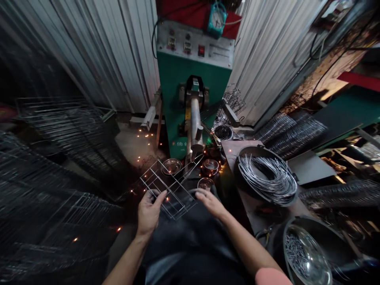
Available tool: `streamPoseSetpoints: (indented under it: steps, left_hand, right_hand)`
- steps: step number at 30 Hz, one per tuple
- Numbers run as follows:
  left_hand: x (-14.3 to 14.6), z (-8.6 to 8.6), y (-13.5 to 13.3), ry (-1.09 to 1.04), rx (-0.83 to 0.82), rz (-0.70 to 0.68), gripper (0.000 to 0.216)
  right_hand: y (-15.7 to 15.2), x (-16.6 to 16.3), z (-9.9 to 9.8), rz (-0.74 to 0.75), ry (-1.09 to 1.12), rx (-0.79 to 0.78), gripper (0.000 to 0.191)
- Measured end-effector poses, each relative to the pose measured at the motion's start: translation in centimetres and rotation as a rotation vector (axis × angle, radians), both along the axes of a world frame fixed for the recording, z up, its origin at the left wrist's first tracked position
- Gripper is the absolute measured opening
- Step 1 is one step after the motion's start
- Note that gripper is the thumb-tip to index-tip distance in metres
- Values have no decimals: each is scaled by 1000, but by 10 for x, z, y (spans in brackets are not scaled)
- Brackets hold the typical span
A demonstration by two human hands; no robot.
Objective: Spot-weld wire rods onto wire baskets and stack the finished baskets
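Observation:
A small wire rack point(168, 186) of crossed metal rods is held tilted in front of the welding machine point(194, 130). My left hand point(151, 211) pinches its near left side, thumb on top and fingers beneath. My right hand point(209, 202) is closed at the rack's right side; its fingertips are slightly blurred, and part of its grip is hidden. The far end of the rack lies at the machine's lower electrode, under the upright metal arm. Orange sparks fly around that spot and down to the left.
Small metal bowls point(172, 167) sit beside the electrode. To the right, a round pan point(267, 174) holds curved wires, and a bowl point(307, 253) holds short metal pieces. Stacks of wire racks point(68, 130) crowd the left. Behind the machine stands a corrugated wall point(124, 51).

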State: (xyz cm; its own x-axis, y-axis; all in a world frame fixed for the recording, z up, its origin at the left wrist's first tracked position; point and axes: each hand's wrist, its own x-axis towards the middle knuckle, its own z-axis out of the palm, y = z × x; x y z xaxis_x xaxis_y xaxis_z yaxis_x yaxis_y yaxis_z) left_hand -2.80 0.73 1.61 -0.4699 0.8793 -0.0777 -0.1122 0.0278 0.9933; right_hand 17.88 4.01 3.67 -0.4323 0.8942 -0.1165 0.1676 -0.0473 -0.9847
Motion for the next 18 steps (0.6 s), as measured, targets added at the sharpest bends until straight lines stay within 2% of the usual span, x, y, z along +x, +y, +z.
streamPoseSetpoints:
  steps: [4,13,18]
  left_hand:
    - [1,-1,1,-1,6,31,31]
    - [-4,5,9,-157,-34,6,40]
    - [-6,8,10,-109,-44,-11,38]
  right_hand:
    - [-20,-13,-5,-73,-90,101,38]
    - [-7,-23,7,-101,-150,224,34]
    - [-7,-25,4,-104,-153,216,33]
